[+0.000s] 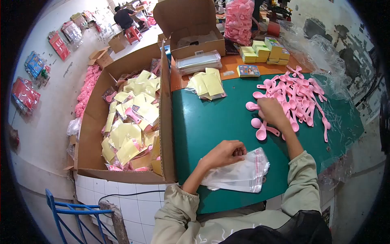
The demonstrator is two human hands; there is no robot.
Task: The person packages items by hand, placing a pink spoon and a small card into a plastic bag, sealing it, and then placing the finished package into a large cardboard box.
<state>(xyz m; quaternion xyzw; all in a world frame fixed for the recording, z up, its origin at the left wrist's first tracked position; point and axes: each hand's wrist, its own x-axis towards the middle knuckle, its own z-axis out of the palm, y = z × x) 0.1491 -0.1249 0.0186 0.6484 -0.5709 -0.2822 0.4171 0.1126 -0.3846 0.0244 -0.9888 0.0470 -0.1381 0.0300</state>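
My right hand (273,113) reaches to the left edge of a pile of pink plastic measuring spoons (298,99). Its fingers are closed on a pink measuring spoon (252,106), whose bowl sticks out to the left. Just below lie more loose spoons, one with a round bowl (261,133). My left hand (230,153) rests over a stack of clear plastic bags (239,177) near the table's front edge. The fingers of that hand are curled in, and whatever may be between them is hidden.
Left of the green table (211,130) stands a big cardboard box (165,122) full of packed spoons with yellow cards. Yellow cards in bags (208,83), small card stacks (260,51) and an open carton (199,44) are at the back. Someone sits far off (123,18).
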